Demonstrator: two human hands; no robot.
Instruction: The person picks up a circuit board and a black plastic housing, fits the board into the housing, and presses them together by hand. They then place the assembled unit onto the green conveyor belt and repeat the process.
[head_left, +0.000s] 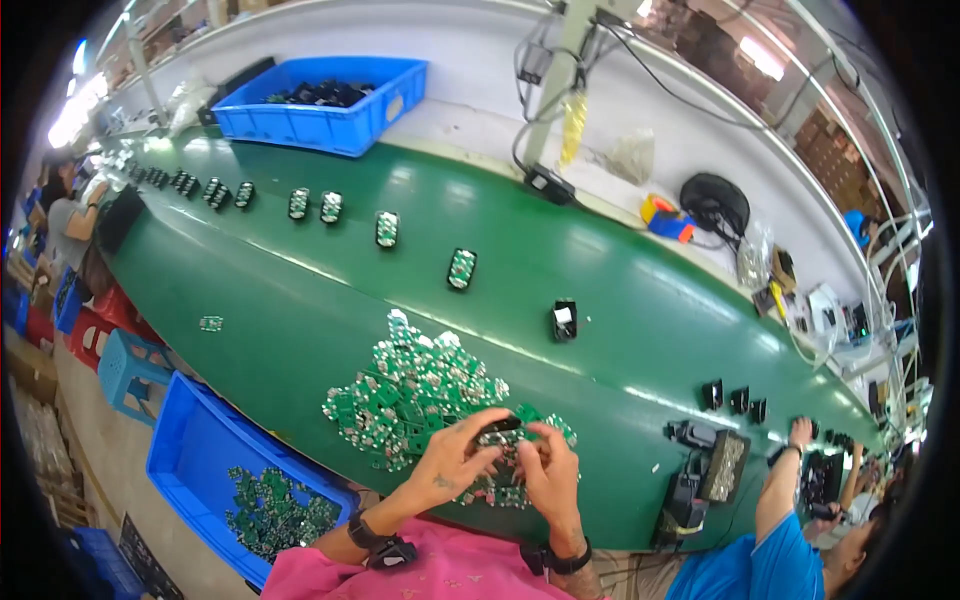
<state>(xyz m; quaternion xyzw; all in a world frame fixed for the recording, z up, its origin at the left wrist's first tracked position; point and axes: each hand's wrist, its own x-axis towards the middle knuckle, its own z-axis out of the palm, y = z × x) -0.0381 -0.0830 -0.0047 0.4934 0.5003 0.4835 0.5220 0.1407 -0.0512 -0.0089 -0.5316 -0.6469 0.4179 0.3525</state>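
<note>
Over the near side of the green work surface, my left hand (455, 462) grips a small black plastic housing (503, 424) between thumb and fingers. A green circuit board (500, 438) shows at the housing; how far it sits inside I cannot tell. From the other side, my right hand (550, 472) closes on the same housing, its curled fingers and thumb against the edge. Behind and beneath both hands spreads a heap of loose green circuit boards (400, 385). Farther off, a black housing with a white piece inside (565, 319) stands alone.
Black housings with green boards (387, 229) run in a line to the far left. A blue bin of black parts (370, 135) stands at the back. Another blue bin (190, 470) holds boards at lower left. A co-worker's arm (780, 490) reaches in at right beside black fixtures (685, 500).
</note>
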